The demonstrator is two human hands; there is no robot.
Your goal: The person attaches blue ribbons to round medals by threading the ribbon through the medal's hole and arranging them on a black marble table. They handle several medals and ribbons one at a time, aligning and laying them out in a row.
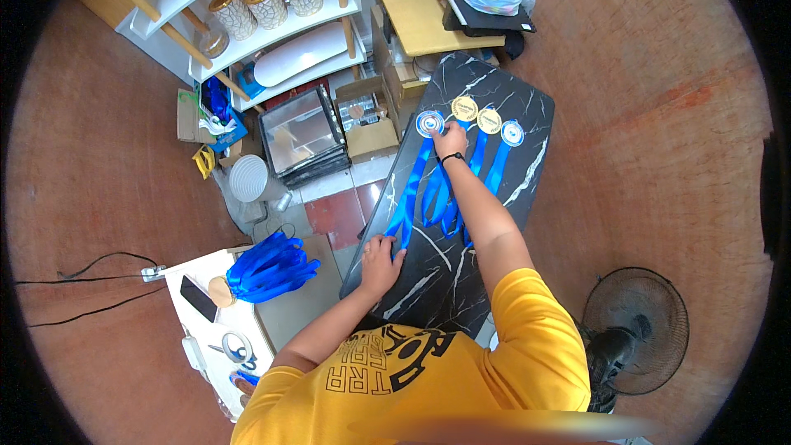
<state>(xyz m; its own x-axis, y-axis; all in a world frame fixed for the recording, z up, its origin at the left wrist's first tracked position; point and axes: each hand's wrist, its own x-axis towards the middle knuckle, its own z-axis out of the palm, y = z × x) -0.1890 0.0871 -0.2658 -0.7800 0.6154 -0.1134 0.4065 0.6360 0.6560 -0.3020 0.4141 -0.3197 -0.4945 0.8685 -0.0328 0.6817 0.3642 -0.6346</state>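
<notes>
You have four medals (465,109) in a row at the far end of the black counter (534,111): two gold ones in the middle and one blue-and-white one at each end. Four blue ribbons (496,169) run from them along the counter toward you. Your right hand (449,142) is at the left-end medal. Its bent fingers touch the edge; I can't tell if they pinch it. Your left hand (381,265) is at the counter's left side, fingers a little spread, on one ribbon's near end. Left of the counter lies one big ribbon bunch (276,268).
</notes>
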